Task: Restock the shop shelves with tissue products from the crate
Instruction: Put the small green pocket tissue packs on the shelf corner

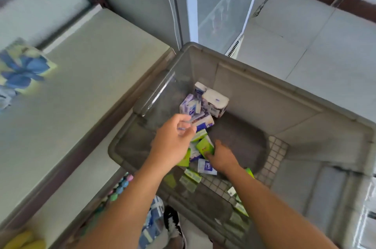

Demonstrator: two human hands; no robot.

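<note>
A grey plastic crate (pixel 254 77) stands on the floor, and both my arms reach down into it. Purple-and-white tissue packs (pixel 213 102) lie piled at its far side, and green tissue packs (pixel 192 175) lie scattered near its front wall. My left hand (pixel 173 142) is over the pile, fingers curled, pinching a small purple tissue pack (pixel 183 126); motion blur smears it. My right hand (pixel 221 157) is lower in the crate and grips a green tissue pack (pixel 205 147) at its near end.
A pale shelf (pixel 91 77) runs along the left with a blue-flowered tissue box (pixel 22 67) on it. Below it sit small coloured items (pixel 122 185) and a blue-white package (pixel 152 224). A glass-door cooler (pixel 219 4) stands behind the crate, with tiled floor (pixel 315 41) to the right.
</note>
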